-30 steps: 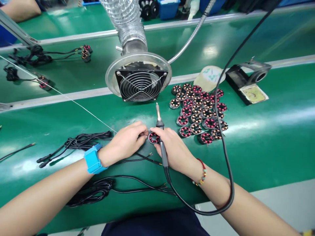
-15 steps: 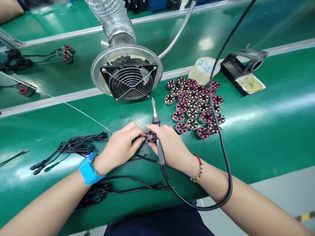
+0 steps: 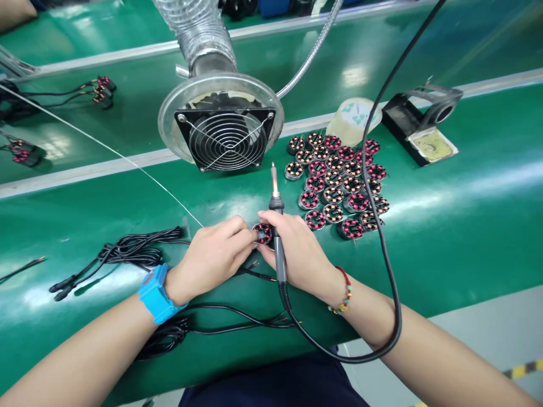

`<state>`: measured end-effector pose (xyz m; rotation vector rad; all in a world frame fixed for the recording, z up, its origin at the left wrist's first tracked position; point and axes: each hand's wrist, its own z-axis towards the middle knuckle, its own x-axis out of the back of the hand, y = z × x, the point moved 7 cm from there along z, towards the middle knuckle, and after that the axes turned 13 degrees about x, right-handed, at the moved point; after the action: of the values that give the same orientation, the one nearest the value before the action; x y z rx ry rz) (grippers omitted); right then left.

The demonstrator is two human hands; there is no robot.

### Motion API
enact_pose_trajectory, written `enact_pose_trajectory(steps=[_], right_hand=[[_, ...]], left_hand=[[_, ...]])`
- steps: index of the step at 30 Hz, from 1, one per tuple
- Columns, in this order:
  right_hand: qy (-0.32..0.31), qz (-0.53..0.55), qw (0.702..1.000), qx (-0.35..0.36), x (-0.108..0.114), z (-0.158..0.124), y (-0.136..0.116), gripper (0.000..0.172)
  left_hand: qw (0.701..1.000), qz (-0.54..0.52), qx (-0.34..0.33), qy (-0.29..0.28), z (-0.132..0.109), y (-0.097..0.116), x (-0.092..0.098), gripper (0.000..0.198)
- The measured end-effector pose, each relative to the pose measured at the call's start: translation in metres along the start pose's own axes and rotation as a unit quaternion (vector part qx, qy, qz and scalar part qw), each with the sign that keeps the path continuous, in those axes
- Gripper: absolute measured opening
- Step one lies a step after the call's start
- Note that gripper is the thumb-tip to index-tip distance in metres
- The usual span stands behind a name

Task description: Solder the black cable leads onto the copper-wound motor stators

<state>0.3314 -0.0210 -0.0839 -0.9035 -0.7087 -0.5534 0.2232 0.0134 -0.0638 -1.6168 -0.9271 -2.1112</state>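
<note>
A small ring-shaped motor stator (image 3: 262, 233) with red windings is held near the middle of the bench. My right hand (image 3: 299, 251) is closed, with its thumb and finger at the stator's right side and a soldering iron (image 3: 279, 249) gripped along with it. The iron's bare tip points up and away, clear of the stator. Closed too, my left hand (image 3: 218, 251) has its fingertips at the stator's left edge. A thin pale strand that looks like solder wire (image 3: 163, 186) runs from the upper left into this hand; its end is hidden by the fingers.
Several more stators (image 3: 333, 195) stand grouped on the right, beside a roll of clear tape (image 3: 354, 121). Behind them is an iron stand (image 3: 413, 121) with a sponge. A fume extractor fan (image 3: 229, 141) hangs ahead. Coiled black cables (image 3: 139, 249) lie left, and the iron's cord (image 3: 390, 271) loops over my right forearm.
Both hands, the stator and the iron have shifted slightly right. My left fingers have curled in closer; the thin wire seen across the stator no longer shows. The trailing strand has risen at the left.
</note>
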Motion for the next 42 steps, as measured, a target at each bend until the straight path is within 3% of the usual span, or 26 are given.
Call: enact_pose_trajectory(steps=[4, 10, 15, 18, 23, 26, 29, 36, 42], right_hand=[[0.006, -0.004, 1.0, -0.005, 0.001, 0.001, 0.001, 0.044], [-0.021, -0.002, 0.999, -0.026, 0.001, 0.001, 0.007, 0.041], [-0.006, 0.029, 0.999, 0.016, 0.007, 0.001, 0.007, 0.049], [0.039, 0.035, 0.998, 0.032, 0.016, 0.0, 0.005, 0.049], [0.124, 0.099, 0.987, 0.005, 0.029, -0.004, 0.006, 0.042], [0.175, 0.197, 0.964, -0.036, 0.03, -0.005, 0.008, 0.039], [0.193, 0.279, 0.938, -0.064, 0.025, -0.004, 0.01, 0.039], [0.214, 0.459, 0.855, -0.114, 0.005, -0.007, 0.021, 0.042], [0.202, 0.463, 0.857, -0.104, 0.002, -0.007, 0.02, 0.044]], left_hand=[[1.0, 0.006, 0.017, 0.003, 0.001, -0.003, -0.003, 0.025], [0.99, -0.058, 0.105, -0.079, 0.002, -0.018, 0.0, 0.018], [0.968, -0.03, 0.012, -0.248, -0.012, -0.002, -0.015, 0.011], [0.958, -0.025, 0.005, -0.285, -0.016, -0.001, -0.022, 0.009], [0.945, -0.171, 0.101, -0.258, -0.005, -0.013, -0.015, 0.012], [0.922, -0.258, 0.187, -0.221, 0.0, -0.027, -0.011, 0.014], [0.898, -0.311, 0.232, -0.209, -0.001, -0.036, -0.011, 0.018], [0.889, -0.338, 0.238, -0.198, 0.0, -0.038, -0.012, 0.02], [0.892, -0.324, 0.24, -0.202, -0.002, -0.04, -0.018, 0.018]])
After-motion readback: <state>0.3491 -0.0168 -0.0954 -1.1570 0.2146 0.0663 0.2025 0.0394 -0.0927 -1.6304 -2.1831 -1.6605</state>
